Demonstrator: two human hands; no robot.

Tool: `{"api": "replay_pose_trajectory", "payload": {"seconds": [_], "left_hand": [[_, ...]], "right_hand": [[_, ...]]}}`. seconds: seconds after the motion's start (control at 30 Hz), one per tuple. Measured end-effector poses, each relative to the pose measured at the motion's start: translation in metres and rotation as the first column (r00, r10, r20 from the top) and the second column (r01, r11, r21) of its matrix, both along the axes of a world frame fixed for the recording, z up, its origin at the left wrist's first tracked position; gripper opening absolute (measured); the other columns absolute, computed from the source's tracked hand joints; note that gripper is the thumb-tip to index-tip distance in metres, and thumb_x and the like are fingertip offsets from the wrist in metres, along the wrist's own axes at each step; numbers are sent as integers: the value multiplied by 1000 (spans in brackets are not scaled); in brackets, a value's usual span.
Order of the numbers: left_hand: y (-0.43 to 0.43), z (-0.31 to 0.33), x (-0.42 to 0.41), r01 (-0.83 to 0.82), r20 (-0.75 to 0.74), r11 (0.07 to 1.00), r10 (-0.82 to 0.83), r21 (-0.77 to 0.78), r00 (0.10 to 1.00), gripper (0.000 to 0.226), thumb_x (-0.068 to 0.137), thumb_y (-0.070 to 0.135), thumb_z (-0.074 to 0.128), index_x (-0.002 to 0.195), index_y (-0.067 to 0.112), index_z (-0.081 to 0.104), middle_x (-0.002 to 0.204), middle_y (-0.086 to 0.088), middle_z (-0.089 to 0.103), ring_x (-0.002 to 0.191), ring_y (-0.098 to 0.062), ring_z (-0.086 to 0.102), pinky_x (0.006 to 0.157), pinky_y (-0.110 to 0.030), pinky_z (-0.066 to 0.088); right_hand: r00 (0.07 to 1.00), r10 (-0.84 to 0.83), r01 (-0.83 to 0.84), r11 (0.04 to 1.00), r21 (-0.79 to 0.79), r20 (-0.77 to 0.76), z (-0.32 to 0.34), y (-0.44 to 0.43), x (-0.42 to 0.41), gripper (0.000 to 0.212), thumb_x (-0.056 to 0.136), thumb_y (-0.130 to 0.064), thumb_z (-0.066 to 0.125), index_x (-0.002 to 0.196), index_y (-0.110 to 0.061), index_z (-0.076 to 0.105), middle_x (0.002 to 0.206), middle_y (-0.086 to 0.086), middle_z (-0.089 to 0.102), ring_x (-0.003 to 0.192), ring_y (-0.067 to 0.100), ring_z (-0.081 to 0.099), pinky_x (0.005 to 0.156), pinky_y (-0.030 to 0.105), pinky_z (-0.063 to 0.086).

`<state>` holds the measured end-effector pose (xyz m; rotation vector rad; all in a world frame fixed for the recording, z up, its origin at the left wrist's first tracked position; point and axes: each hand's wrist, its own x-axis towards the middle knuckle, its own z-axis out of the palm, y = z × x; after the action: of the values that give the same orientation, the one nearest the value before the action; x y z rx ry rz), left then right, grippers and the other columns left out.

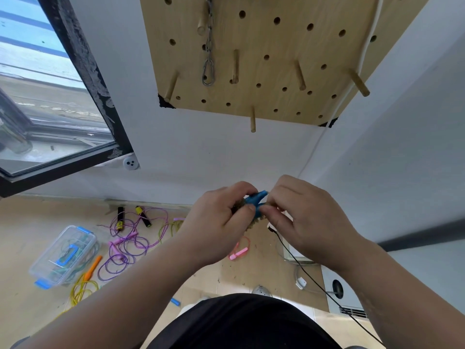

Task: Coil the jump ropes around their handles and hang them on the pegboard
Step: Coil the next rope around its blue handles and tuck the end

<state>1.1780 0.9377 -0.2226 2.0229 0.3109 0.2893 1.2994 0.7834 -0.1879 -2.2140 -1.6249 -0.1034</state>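
Blue rope handles in tight grip of left hand, right hand.

No word, number, brand name or sign can be read anywhere in this view. The only likely place for print is the yellow bands on the two black handles, which lie on the floor well to the left of the fingers. Whatever is on the bands is too small and blurred to make out.
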Motion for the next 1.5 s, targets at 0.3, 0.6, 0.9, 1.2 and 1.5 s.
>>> {"api": "replay_pose_trajectory", "payload": {"seconds": [0.3,0.6,0.9,1.2,1.5], "left_hand": [[6,-2,4,67,81,996,-62,-65,995,34,77,56,73,95,30,62,84,6,64,74,-15,62,65,-36,53],[-10,-11,3,4,53,909,19,-417,998,15,87,17,77,93,15,63,67,8,56,52,-12,45,50,-23,39],[6,-12,7,220,68,881,-211,-419,975,25,74,35,73,90,17,65,74,2,62,55,-18,49,52,-33,42],[9,-19,3,316,182,835,-260,-451,948,26,73,24,72,89,10,58,73,-9,57,53,-15,49,50,-26,42],[6,-20,6,298,184,697,-236,-652,954,29,71,23,62,91,4,51,69,-5,51,52,-15,39,50,-22,35]], "right_hand": [[875,-40,173,957,233,-483,5,-2,-5,23,82,-35,75,66,-19,68,67,-8,62,64,18,63,55,34,51],[688,-67,291,937,190,-722,3,-11,-3,21,77,-22,85,90,-33,73,81,-3,72,75,21,72,71,42,62],[752,30,110,979,169,-659,2,-18,2,7,88,-19,75,82,-20,72,82,-3,68,78,22,68,66,36,58],[-155,99,361,932,36,-983,-5,-4,-18,11,68,-19,80,76,-17,73,79,13,67,68,22,69,54,28,58],[-174,78,240,970,35,-982,-10,6,-4,16,73,-20,85,82,-18,72,79,11,66,72,21,69,60,33,59]]}}
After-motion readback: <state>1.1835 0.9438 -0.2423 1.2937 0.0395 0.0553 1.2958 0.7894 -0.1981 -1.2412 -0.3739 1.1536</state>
